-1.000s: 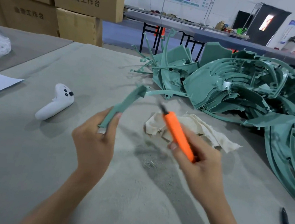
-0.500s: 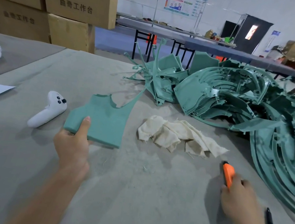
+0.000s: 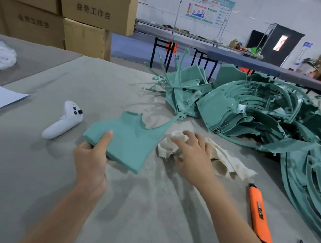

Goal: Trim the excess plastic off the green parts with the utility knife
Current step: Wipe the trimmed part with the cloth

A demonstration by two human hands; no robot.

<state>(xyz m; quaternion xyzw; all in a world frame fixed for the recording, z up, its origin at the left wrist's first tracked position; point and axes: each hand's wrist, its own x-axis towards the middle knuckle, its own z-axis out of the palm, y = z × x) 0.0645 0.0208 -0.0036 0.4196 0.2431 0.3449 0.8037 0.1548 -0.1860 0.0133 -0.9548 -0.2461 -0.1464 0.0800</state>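
Left grip [image 3: 90, 157] holds a flat green part [image 3: 131, 138] by its corner, low over the table [image 3: 144, 210]. My right grip [image 3: 194, 153] rests loose on the cloth [image 3: 227, 162], holding nothing. The utility knife [image 3: 258, 214] lies beside my right arm. No cutting now; I think I must pick it up next.

The grey bench [image 3: 28, 165] carries a heap of green parts [image 3: 257, 117] at two o'clock, a cream rag [image 3: 225, 161] at centre, an orange utility knife [image 3: 258, 214] at four, a white controller [image 3: 62, 121] at ten.

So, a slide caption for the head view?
Left hand holds green part; right hand touches cloth; knife lies on table.
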